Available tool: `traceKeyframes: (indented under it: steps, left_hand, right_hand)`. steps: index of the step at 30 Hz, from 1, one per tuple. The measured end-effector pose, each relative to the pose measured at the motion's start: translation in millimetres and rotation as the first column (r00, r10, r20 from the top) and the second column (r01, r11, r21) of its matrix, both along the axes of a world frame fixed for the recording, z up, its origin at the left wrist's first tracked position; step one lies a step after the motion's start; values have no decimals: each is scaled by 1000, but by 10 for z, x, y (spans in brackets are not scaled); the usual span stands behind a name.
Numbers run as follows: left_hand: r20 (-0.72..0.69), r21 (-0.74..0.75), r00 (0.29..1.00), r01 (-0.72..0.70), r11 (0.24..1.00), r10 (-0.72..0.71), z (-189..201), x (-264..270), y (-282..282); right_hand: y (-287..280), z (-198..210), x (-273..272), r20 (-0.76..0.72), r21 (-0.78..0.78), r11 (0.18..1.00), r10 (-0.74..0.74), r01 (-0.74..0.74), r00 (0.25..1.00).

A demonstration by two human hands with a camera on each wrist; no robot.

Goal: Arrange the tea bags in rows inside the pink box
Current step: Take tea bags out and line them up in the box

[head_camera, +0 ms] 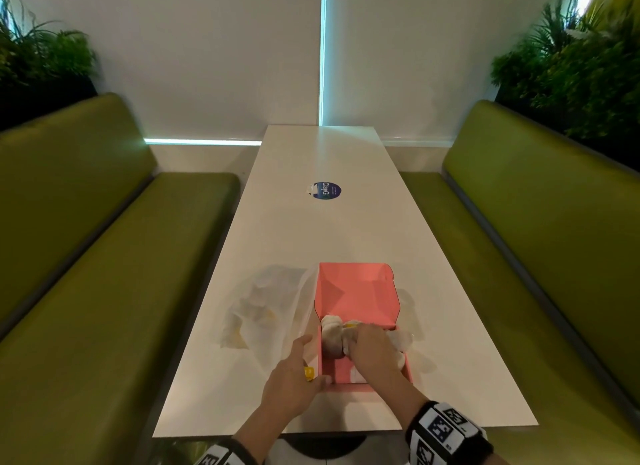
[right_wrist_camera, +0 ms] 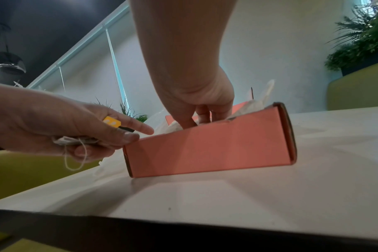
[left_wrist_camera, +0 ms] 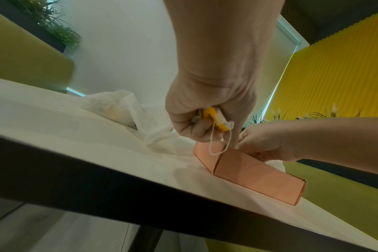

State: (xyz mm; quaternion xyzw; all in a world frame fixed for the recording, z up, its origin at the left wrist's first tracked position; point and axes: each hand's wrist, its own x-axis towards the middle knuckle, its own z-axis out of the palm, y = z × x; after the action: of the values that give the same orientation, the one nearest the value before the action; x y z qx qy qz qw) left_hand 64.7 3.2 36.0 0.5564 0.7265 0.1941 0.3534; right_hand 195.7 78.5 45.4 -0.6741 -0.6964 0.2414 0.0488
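The pink box (head_camera: 367, 383) lies open near the table's front edge, with its lid (head_camera: 356, 291) standing up behind it. Pale tea bags (head_camera: 332, 336) are heaped in its far half. My right hand (head_camera: 370, 350) reaches down into the box (right_wrist_camera: 205, 146) onto them. Its fingers (right_wrist_camera: 202, 116) point downward, and the front wall hides their tips. My left hand (head_camera: 294, 374) is at the box's left front corner and grips a tea bag with a yellow tag (left_wrist_camera: 214, 119). The tea bag's string hangs in a loop. The yellow tag (right_wrist_camera: 111, 121) also shows between the fingers.
A clear plastic bag (head_camera: 266, 305) with more tea bags lies left of the box. Crumpled plastic (head_camera: 403, 338) sticks out at the box's right side. A round blue sticker (head_camera: 324, 190) sits mid-table. Green benches (head_camera: 104, 257) run along both sides of the white table (head_camera: 450, 378).
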Motion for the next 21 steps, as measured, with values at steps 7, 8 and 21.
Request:
traceKeyframes:
  steps: [7, 8, 21]
  left_hand:
    - [-12, -8, 1000, 3, 1000, -4, 9, 1, 1]
    - [-10, -7, 1000, 5, 1000, -5, 13, 0, 0]
    - [-7, 13, 1000, 4, 1000, -4, -40, -28, -19]
  right_hand:
    - [-21, -80, -7, -8, 55, 998, -15, 16, 1000]
    - [-34, -71, -10, -6, 71, 997, -20, 20, 1000]
    - [116, 196, 154, 125, 27, 983, 177, -181, 976]
